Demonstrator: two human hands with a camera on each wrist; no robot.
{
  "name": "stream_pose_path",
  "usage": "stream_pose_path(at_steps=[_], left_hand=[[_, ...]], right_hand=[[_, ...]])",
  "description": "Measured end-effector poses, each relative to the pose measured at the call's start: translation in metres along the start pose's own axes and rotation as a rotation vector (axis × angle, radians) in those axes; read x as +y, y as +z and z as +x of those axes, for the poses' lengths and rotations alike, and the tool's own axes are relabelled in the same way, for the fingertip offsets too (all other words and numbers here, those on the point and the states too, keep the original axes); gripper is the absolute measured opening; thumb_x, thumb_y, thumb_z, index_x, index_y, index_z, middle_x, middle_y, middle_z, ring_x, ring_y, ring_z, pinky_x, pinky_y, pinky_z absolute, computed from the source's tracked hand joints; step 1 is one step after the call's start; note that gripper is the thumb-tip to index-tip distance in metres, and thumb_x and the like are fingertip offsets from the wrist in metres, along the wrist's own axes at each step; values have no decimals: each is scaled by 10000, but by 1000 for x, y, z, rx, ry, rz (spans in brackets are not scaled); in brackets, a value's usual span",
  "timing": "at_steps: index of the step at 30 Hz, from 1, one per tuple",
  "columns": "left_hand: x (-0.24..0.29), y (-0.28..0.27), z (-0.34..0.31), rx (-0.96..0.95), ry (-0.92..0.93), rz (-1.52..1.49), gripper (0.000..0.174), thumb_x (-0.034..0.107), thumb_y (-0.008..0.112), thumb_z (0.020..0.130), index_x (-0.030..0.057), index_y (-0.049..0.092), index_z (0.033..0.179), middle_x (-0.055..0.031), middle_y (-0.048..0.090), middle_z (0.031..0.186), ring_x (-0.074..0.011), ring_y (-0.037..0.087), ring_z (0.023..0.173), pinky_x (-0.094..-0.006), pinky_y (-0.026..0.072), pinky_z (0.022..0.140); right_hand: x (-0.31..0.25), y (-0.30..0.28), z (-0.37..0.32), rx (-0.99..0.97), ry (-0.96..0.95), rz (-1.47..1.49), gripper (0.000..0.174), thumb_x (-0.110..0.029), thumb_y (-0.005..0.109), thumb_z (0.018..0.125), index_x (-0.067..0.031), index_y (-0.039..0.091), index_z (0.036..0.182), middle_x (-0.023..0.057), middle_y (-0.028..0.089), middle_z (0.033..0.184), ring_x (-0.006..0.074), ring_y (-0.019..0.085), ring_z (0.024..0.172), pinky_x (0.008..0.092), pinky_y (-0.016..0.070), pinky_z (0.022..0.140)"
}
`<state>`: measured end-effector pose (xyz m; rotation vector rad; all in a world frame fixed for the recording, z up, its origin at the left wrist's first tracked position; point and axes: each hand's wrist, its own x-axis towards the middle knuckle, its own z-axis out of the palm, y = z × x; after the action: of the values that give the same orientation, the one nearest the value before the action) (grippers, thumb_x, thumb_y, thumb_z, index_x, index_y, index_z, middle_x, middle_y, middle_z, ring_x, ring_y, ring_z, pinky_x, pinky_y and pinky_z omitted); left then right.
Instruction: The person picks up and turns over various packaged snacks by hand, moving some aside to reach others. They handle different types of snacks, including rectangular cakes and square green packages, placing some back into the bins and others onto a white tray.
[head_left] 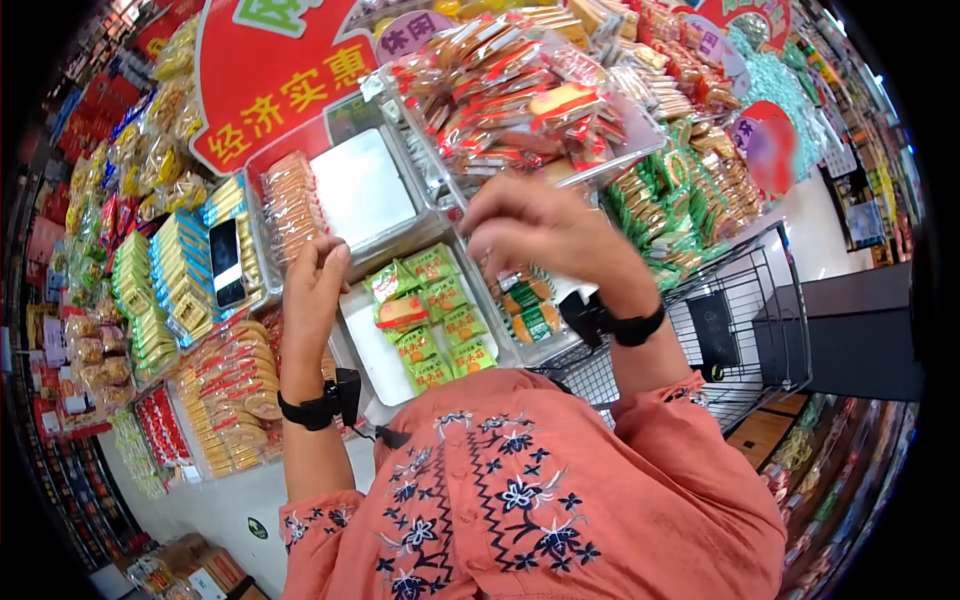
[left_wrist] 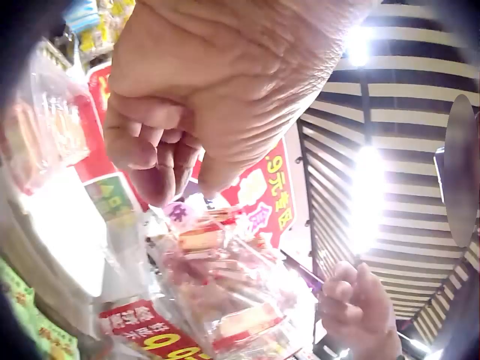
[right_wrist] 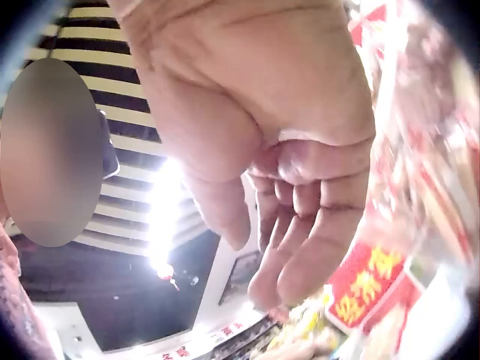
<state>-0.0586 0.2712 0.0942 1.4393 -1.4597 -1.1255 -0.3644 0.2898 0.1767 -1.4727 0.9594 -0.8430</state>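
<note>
My left hand [head_left: 318, 285] is over the near edge of a clear bin, beside a row of wrapped biscuits [head_left: 290, 205] and a bare white panel [head_left: 362, 185]. Its fingers are loosely bent with nothing visible between them, as the left wrist view also shows of the hand [left_wrist: 217, 97]. My right hand [head_left: 545, 230] hovers near the front of a raised clear tray heaped with red-and-clear snack packets [head_left: 530, 100]. In the right wrist view the fingers of that hand [right_wrist: 262, 142] hang relaxed around no object. Green snack packets [head_left: 430, 320] lie on a white tray between the forearms.
A phone [head_left: 227, 262] lies on gold-wrapped snacks at the left. A wire shopping cart [head_left: 740, 330] stands at the right, close to my right forearm. Big red sign [head_left: 280, 90] rises behind the bins. More bagged snacks [head_left: 225, 400] fill the lower left.
</note>
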Motion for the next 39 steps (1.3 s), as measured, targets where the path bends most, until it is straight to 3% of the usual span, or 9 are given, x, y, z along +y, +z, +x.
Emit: stream_pose_path(at_steps=[3, 5, 6, 9, 10, 22, 28, 34, 39], left_hand=[[31, 15, -1, -18, 17, -81, 239, 205, 617, 995, -6, 631, 1107, -9, 616, 875, -78, 543, 691, -235, 450, 628], [41, 24, -6, -64, 6, -95, 228, 192, 618, 998, -7, 626, 1110, -11, 617, 905, -74, 541, 701, -228, 446, 633], [43, 29, -9, -83, -5, -112, 230, 193, 619, 999, -5, 624, 1115, -13, 617, 914, -74, 541, 704, -227, 446, 635], [40, 35, -14, -140, -11, -156, 235, 196, 617, 1005, 4, 611, 1140, -14, 610, 924, -72, 541, 719, -224, 448, 632], [37, 35, -16, -154, -9, -157, 234, 195, 616, 1005, 5, 609, 1142, -13, 608, 924, -72, 542, 721, -224, 448, 631], [19, 37, -25, -199, -86, -184, 255, 239, 601, 1012, 23, 609, 1149, 8, 605, 902, -48, 555, 701, -194, 405, 559], [17, 41, -25, -211, -80, -175, 256, 238, 599, 1013, 19, 614, 1145, 9, 605, 894, -51, 557, 699, -197, 412, 567], [13, 44, -24, -223, -72, -166, 257, 243, 598, 1016, 19, 617, 1141, 10, 604, 893, -55, 558, 696, -200, 415, 567], [11, 40, -24, -220, -82, -187, 256, 241, 597, 1017, 20, 617, 1144, 7, 603, 908, -55, 564, 709, -199, 419, 568]], right_hand=[[-17, -45, -1, 550, -258, -189, 148, -126, 659, 938, 3, 647, 1011, 43, 676, 885, 110, 650, 731, 253, 523, 649], [-12, -75, 0, 811, -289, -475, 225, -117, 671, 931, 2, 648, 1120, 34, 700, 874, 85, 666, 760, 231, 525, 681], [-6, -91, 0, 833, -247, -542, 343, -165, 698, 911, -5, 631, 1206, 91, 708, 1011, 148, 684, 923, 280, 535, 814], [9, -118, -1, 761, -352, -986, 489, -230, 726, 880, -8, 596, 1296, 154, 662, 1197, 238, 636, 1126, 343, 495, 959], [11, -122, 0, 663, -261, -841, 619, -295, 762, 841, -18, 563, 1357, 196, 585, 1345, 317, 551, 1264, 390, 434, 1055], [29, -130, 20, 563, -485, -1151, 609, -299, 812, 755, -58, 629, 1284, 183, 645, 1197, 376, 560, 1182, 440, 445, 1029], [24, -127, 18, 493, -350, -1149, 562, -289, 795, 781, -62, 644, 1272, 182, 621, 1172, 348, 566, 1138, 408, 464, 986], [34, -129, 31, 519, -492, -1153, 515, -268, 776, 797, -50, 648, 1245, 159, 618, 1095, 344, 587, 1058, 410, 484, 926], [25, -128, 29, 458, -425, -1107, 416, -252, 762, 814, -27, 657, 1148, 150, 622, 1084, 335, 596, 1022, 399, 487, 906]])
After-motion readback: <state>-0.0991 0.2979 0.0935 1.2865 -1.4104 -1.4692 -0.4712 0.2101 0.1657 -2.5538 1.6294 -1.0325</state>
